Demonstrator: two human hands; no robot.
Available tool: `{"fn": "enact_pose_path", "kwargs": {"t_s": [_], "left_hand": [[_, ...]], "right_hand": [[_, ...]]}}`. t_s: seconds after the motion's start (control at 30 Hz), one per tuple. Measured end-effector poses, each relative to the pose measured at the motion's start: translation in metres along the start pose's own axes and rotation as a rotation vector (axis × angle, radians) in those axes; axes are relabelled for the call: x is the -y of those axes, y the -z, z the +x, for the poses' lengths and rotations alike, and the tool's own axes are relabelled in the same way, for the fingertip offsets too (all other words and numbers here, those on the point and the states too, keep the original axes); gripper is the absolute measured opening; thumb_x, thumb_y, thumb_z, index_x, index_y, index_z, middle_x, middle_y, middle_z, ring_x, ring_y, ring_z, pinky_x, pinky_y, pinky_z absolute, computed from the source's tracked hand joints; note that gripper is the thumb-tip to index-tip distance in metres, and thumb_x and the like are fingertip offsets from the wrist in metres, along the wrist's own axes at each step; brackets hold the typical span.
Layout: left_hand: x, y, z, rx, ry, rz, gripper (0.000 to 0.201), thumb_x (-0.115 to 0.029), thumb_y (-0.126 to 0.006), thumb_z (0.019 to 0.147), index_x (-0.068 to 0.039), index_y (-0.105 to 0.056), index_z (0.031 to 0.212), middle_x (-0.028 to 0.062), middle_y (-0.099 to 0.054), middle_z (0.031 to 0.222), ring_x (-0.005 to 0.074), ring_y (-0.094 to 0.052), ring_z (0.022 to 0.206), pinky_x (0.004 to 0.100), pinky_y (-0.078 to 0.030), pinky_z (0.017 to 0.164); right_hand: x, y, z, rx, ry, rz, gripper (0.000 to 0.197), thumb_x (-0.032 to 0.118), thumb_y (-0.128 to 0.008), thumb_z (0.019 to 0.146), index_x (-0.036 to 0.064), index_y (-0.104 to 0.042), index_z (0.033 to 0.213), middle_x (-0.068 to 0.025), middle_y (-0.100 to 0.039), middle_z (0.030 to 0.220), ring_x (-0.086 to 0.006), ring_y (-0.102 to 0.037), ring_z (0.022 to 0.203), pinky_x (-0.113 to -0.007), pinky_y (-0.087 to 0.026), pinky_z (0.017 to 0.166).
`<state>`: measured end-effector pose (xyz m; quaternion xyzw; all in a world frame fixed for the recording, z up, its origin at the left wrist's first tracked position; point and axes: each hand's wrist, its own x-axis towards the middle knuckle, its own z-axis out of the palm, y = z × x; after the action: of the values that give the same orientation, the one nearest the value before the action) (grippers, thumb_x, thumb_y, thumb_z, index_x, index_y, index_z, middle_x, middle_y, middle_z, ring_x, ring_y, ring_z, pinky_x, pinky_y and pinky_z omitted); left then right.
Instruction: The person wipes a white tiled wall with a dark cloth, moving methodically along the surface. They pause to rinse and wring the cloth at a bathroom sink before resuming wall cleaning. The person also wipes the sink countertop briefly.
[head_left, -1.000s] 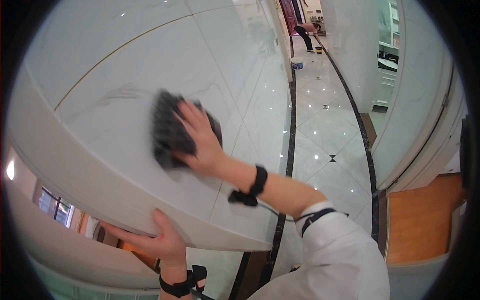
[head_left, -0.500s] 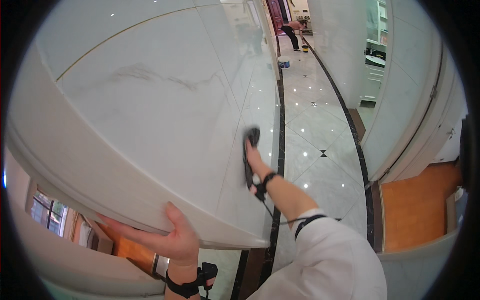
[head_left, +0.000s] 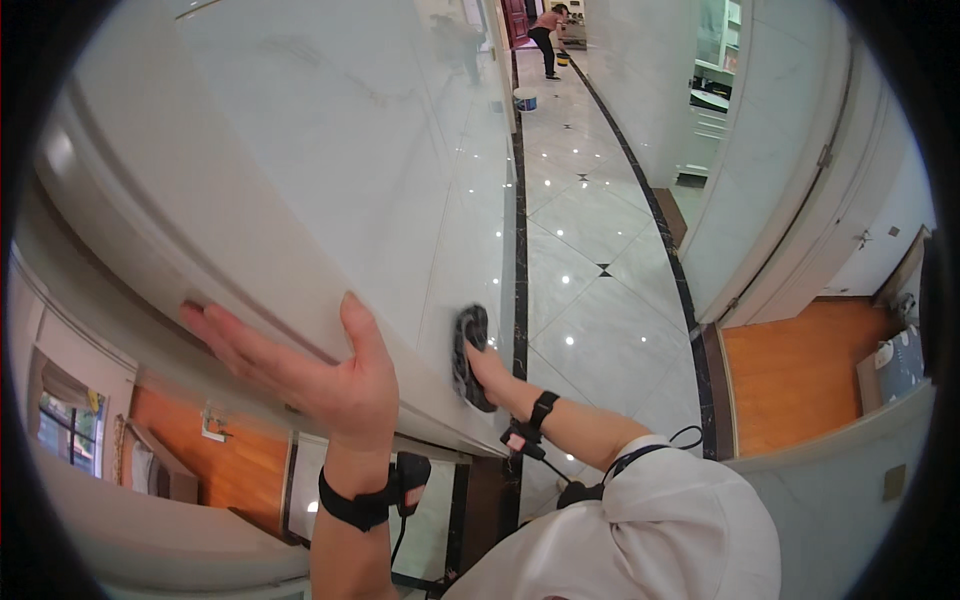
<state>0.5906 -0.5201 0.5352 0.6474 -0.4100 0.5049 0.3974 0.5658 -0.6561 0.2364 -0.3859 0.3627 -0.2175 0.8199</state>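
Right hand (head_left: pixel 487 365) closed on dark cloth (head_left: pixel 470 357), pressed flat to white marble wall (head_left: pixel 340 150), low near the floor edge. Left hand (head_left: pixel 320 375) open, fingers spread, braced on the wall's curved moulding (head_left: pixel 130 240) beside it. Above the cloth, glossy and streak-free, probably wiped; below it, only a narrow strip likely left.

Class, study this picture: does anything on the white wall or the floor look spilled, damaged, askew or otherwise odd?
Nothing stands out. The right hand presses a dark cloth on the white wall, the left hand rests flat on its edge, and the glossy floor shows only light reflections.
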Motion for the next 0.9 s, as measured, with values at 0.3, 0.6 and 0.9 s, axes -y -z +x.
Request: {"fn": "enact_pose_path", "kwargs": {"t_s": [0.3, 0.6, 0.9], "left_hand": [[0.001, 0.001, 0.002, -0.007, -0.027, -0.016, 0.089, -0.006, -0.062, 0.077, 0.005, -0.007, 0.146, 0.0268, -0.013, 0.151, 0.0412, -0.013, 0.140, 0.0490, -0.016, 0.112], [-0.001, -0.014, -0.005, 0.035, 0.136, 0.060, 0.089, -0.007, -0.055, 0.079, -0.001, 0.001, 0.149, 0.0236, -0.013, 0.151, 0.0389, -0.023, 0.136, 0.0479, -0.022, 0.111], [-0.013, -0.028, -0.012, -0.051, 0.173, 0.393, 0.083, -0.029, -0.052, 0.095, 0.006, 0.003, 0.146, 0.0267, -0.007, 0.151, 0.0319, -0.024, 0.136, 0.0394, -0.028, 0.109]], "right_hand": [[0.120, -0.086, -0.035, 0.132, 0.836, -0.282, 0.058, 0.023, -0.059, 0.089, 0.0023, -0.034, 0.138, -0.0197, -0.045, 0.128, -0.0304, -0.043, 0.118, -0.038, -0.032, 0.103], [0.261, -0.084, 0.105, 0.025, 0.774, -0.131, 0.052, 0.030, -0.057, 0.091, -0.0006, -0.041, 0.131, -0.0189, -0.050, 0.123, -0.0310, -0.048, 0.114, -0.037, -0.037, 0.099], [0.374, -0.049, 0.346, -0.031, 0.923, -0.182, 0.051, 0.039, -0.055, 0.091, -0.0021, -0.047, 0.121, -0.0202, -0.060, 0.110, -0.0319, -0.057, 0.102, -0.038, -0.043, 0.089]]}}
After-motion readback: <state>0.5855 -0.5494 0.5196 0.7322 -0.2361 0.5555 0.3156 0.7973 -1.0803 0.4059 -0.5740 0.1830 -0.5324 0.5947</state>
